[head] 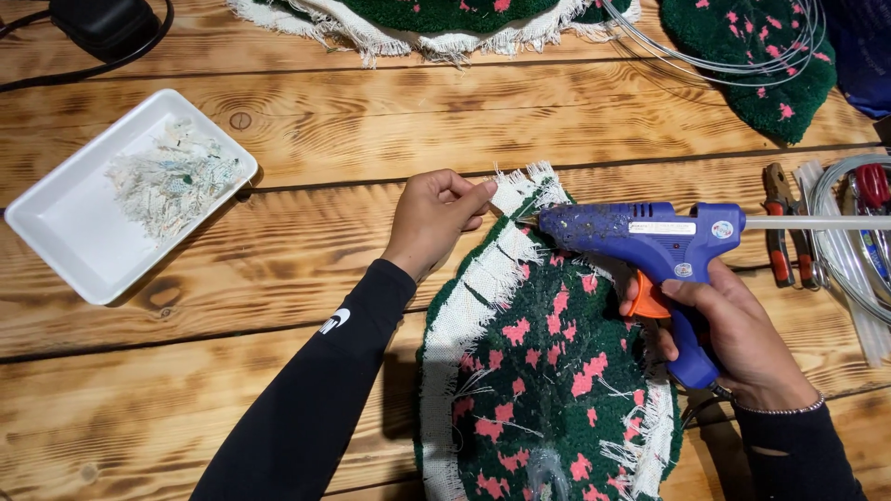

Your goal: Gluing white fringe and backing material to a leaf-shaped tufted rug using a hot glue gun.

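Note:
A round dark green tufted rug piece with pink spots and a frayed white backing edge lies on the wooden table. My left hand pinches the white fringe at the piece's upper left edge. My right hand grips the handle of a blue hot glue gun, a finger on its orange trigger. The gun's nozzle points left and sits at the folded edge just right of my left fingers. A clear glue stick sticks out of the gun's back.
A white tray with cut white scraps sits at the left. More green tufted pieces lie along the top edge. Pliers, coiled wire and spare glue sticks lie at the right. A black adapter with cable sits top left.

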